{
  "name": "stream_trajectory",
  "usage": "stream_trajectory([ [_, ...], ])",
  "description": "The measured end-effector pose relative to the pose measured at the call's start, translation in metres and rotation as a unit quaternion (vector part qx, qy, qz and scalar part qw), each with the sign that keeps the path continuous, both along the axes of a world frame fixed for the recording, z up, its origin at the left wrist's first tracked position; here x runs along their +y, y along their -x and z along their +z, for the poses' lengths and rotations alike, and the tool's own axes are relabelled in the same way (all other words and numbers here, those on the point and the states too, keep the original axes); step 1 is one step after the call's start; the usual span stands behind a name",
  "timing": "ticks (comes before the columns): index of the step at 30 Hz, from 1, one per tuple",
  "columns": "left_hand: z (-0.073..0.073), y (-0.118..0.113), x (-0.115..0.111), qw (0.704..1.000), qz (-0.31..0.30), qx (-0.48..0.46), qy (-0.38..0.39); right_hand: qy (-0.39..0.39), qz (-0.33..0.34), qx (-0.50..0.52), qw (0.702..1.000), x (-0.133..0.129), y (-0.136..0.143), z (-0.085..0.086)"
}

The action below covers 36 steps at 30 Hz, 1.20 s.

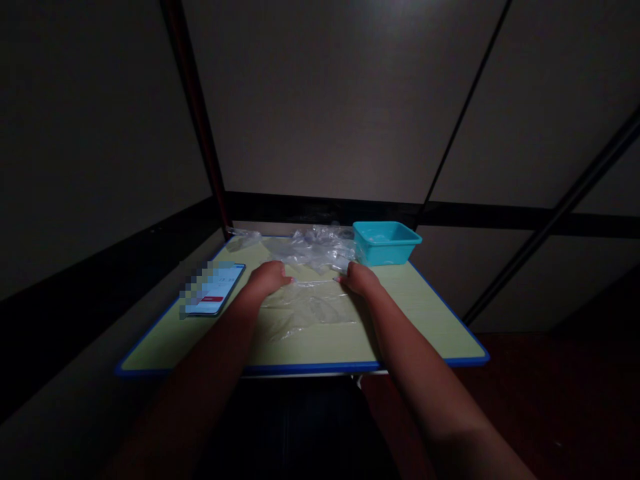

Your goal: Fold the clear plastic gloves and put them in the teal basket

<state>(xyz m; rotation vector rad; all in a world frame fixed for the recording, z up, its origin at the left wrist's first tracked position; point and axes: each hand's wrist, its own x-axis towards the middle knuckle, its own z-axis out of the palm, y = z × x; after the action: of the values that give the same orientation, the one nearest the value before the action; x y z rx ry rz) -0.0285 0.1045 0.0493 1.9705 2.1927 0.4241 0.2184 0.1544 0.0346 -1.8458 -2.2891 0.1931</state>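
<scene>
A clear plastic bag (pixel 315 310) lies spread on the pale green table top between my forearms. At its far edge, my left hand (pixel 270 277) pinches the film on the left side. My right hand (pixel 357 277) grips the same edge on the right, and the film is drawn fairly straight between the two. Just beyond my hands rests a crumpled heap of clear plastic bags (pixel 320 245), touching or very near the turquoise basin. How many bags are in the heap I cannot tell.
A turquoise plastic basin (pixel 387 253) stands at the far right of the table (pixel 425 327), which has a blue rim. On the left lies a phone (pixel 220 290) with its screen lit. Panelled walls (pixel 325 100) close in behind and on the left.
</scene>
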Motion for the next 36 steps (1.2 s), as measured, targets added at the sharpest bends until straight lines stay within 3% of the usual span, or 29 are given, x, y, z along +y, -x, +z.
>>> stream_trajectory([
  [5,0.004,-0.002,-0.002,1.0,0.023,0.008,-0.011,0.002,-0.005,-0.002,1.0,0.001,0.0,-0.001],
  [8,0.006,-0.007,-0.004,0.995,0.015,0.01,-0.1,0.001,-0.003,-0.004,1.0,0.002,0.0,-0.002],
  [12,0.003,-0.02,-0.006,0.974,-0.113,-0.013,-0.196,-0.001,-0.003,-0.007,1.0,0.002,0.001,-0.002],
  [16,-0.007,-0.028,-0.008,0.964,-0.238,-0.01,-0.116,0.0,-0.007,-0.007,1.0,0.0,0.002,0.0],
  [20,-0.014,-0.023,-0.009,0.972,-0.233,0.018,0.008,-0.003,-0.008,-0.004,1.0,-0.003,0.003,0.003],
  [24,-0.012,-0.015,-0.009,0.974,-0.212,0.041,0.073,0.002,-0.009,-0.01,1.0,-0.004,0.002,0.005],
  [27,-0.008,-0.014,-0.009,0.981,-0.172,0.057,0.07,0.002,-0.006,-0.008,1.0,-0.004,0.002,0.005],
  [30,-0.006,-0.017,-0.008,0.988,-0.143,0.057,0.003,0.003,-0.009,-0.006,1.0,-0.004,0.003,0.003],
  [33,-0.01,-0.02,-0.006,0.981,-0.183,0.048,-0.027,-0.001,-0.015,-0.012,1.0,-0.004,0.002,0.004],
  [36,-0.013,-0.021,-0.006,0.974,-0.219,0.051,0.0,-0.001,-0.028,0.008,1.0,-0.002,-0.003,0.008],
])
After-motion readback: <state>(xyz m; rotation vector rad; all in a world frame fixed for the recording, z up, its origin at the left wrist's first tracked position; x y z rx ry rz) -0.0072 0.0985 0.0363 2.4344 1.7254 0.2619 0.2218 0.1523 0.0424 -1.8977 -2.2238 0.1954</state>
